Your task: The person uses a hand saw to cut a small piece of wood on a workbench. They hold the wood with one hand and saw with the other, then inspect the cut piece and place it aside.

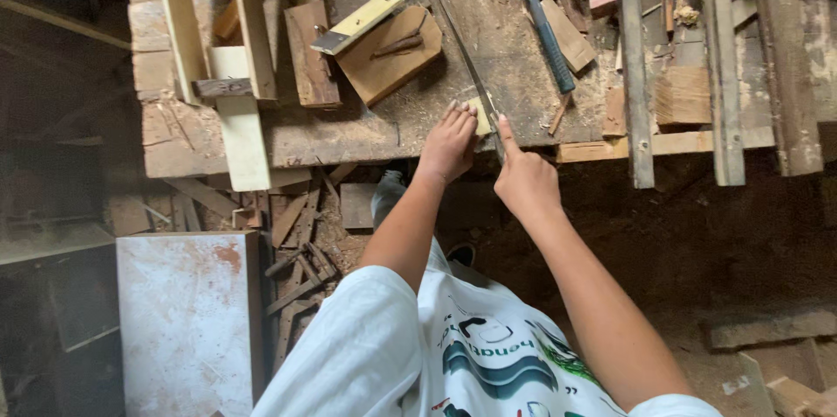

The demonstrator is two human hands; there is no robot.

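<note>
A small pale wood block (479,118) lies at the near edge of a worn wooden workbench (523,77). My left hand (447,146) rests on the bench edge with its fingers pressing on the block. A thin hand saw (459,42) runs slantwise from the far side of the bench down to the block. My right hand (524,180) grips the saw's near end just off the bench edge. Its index finger is stretched out along the blade, right beside the block. The saw's handle is hidden inside the fist.
A claw hammer with a blue handle (542,20) lies to the right of the saw. A brown board (388,58), pale planks (240,77) and offcuts cover the bench's left. Slats (635,68) overhang on the right. A white panel (187,321) and wood scraps sit on the floor.
</note>
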